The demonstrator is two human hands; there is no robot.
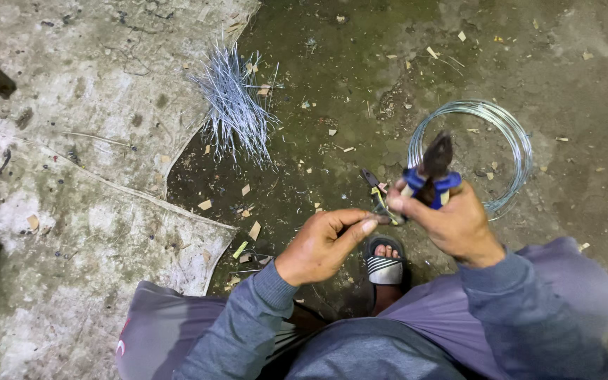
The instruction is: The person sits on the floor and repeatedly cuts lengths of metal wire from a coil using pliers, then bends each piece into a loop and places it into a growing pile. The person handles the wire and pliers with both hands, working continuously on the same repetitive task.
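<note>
My right hand (pixel 452 222) grips blue-handled pliers (pixel 432 171), jaws pointing up and away from me. My left hand (pixel 321 245) is curled beside it, its fingertips touching the right hand's fingers near a short piece of wire that I can barely make out. Just beyond the pliers a coil of thin silver wire (pixel 511 134) lies on the dirt floor. Farther left, a bundle of cut straight wire pieces (pixel 233 105) is spread on the ground.
A second dark tool with yellow marks (pixel 376 190) lies on the floor by my hands. My sandalled foot (pixel 384 266) is below them. A pale worn sheet (pixel 72 141) covers the ground at left; wood chips are scattered about.
</note>
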